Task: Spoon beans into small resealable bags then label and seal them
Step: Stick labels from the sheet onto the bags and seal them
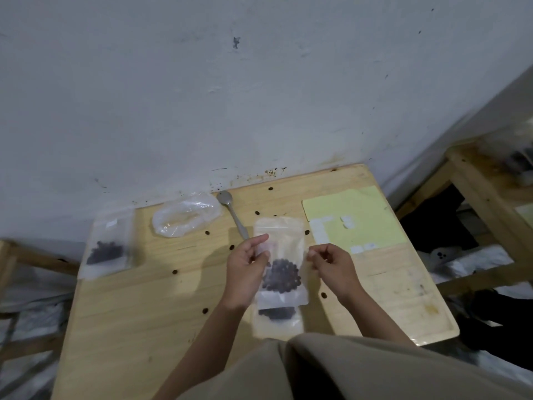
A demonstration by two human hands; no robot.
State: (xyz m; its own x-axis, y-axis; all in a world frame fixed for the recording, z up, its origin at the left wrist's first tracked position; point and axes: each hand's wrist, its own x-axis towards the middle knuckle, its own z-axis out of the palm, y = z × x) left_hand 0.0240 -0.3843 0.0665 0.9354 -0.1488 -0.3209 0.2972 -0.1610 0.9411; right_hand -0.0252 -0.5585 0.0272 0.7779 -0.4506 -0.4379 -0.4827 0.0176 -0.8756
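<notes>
Here, seen from above, a person sits at a pale wooden worktop (pixel 138 313) set against a scuffed white wall (pixel 230 96). At the centre, the left hand (pixel 245 267) holds up a small clear resealable bag (pixel 281 243), its grip pinching the bag's left edge between thumb and fingertips. Dark beans (pixel 281 275) fill the lower half of that bag. The right hand (pixel 331 264), just at 3 o'clock from the bag, has its fingers curled in with fingertips close together beside the bag's right edge; whether that grip pinches something small cannot be told. Below the held bag, toward 6 o'clock, a second bag of beans (pixel 277 319) lies flat on the worktop, partly covered by the first. At 9 o'clock, near the worktop's left edge, lies another filled bag (pixel 108 246) with a small white label near its top. At 11 o'clock, by the wall, sits a crumpled clear plastic bag (pixel 186 216). Just beside it, at 12 o'clock, a metal spoon (pixel 232 213) lies with its bowl toward the wall and its handle pointing at the hands. At 2 o'clock a yellow sticker sheet (pixel 372 215) carries a few white labels. Loose beans (pixel 207 232) are scattered across the wood. At the far right stands a second wooden table (pixel 473 180).
</notes>
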